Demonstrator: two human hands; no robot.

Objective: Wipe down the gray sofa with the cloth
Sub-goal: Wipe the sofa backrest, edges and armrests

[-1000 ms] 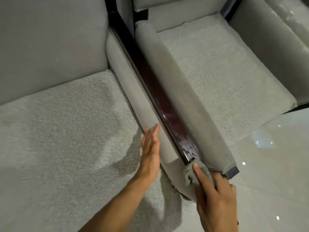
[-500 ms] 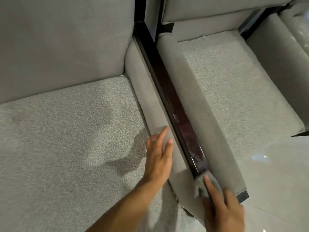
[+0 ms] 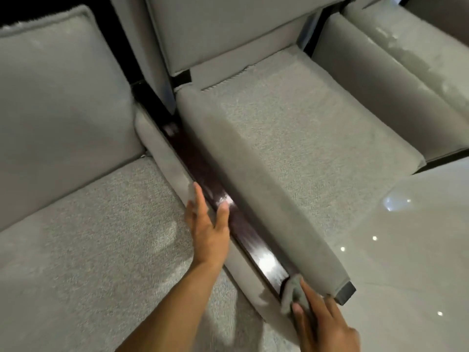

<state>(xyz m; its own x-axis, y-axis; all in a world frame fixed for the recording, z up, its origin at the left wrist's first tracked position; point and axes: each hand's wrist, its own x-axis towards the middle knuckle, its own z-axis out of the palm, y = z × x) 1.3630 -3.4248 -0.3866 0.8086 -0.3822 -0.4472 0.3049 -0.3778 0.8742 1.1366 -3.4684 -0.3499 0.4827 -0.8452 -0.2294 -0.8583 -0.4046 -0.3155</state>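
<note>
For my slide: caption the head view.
Right hand holds cloth to dark strip; left hand rests on gray armrest.

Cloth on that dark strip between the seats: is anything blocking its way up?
Yes. The right hand holds the cloth at the near end of the dark strip; farther up, the thumb of the left hand lies on the strip. Beyond it nothing visible blocks the way.

Cloth (image 3: 291, 293) on wooden strip (image 3: 203, 179) between armrests (image 3: 266, 199).
</note>
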